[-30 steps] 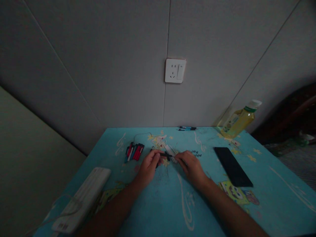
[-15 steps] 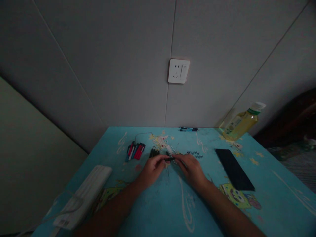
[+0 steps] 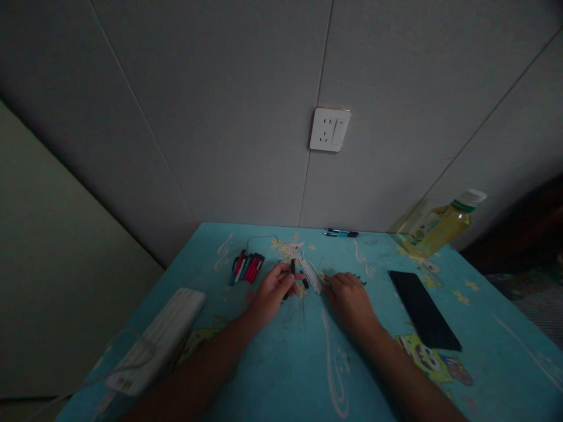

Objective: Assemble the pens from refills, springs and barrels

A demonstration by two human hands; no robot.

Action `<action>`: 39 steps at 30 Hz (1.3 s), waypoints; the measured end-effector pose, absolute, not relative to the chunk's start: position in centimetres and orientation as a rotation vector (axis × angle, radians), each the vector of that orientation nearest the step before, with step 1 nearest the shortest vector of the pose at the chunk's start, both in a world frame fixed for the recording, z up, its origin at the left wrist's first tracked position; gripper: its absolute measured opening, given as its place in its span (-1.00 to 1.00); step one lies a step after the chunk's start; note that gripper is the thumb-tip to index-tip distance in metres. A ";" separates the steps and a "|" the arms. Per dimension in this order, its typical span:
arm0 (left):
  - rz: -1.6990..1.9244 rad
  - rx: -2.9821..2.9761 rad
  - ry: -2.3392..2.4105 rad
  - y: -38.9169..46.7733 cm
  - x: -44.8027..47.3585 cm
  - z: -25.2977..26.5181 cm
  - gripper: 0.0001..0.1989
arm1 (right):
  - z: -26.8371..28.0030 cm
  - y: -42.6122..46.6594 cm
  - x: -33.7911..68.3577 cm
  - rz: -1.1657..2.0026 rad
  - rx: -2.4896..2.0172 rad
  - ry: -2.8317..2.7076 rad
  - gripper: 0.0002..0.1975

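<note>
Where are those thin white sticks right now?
In the head view, the white sticks lie on the blue tabletop between the left hand and right hand, nearer the right.

There are two hands (image 3: 273,290) (image 3: 350,298), two rear pens (image 3: 345,234), one bottle (image 3: 440,231), one power strip (image 3: 165,334).

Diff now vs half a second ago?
The right hand has let go of the black tube and moved right, beside the white rods; whether it holds anything is unclear. The left hand keeps the tube, turned to point toward the wall. Bottle, power strip and dark slab unmoved.
</note>
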State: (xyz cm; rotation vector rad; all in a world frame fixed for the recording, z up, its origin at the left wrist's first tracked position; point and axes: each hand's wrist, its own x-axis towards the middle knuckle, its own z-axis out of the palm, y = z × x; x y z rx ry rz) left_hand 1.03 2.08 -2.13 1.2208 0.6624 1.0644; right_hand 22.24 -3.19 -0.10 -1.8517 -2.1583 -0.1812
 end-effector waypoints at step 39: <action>0.991 1.816 0.820 0.8 1.2 -1.7 -0.85 | 1.6 -4.1 20.2 1.004 -1.101 -1.071 -0.87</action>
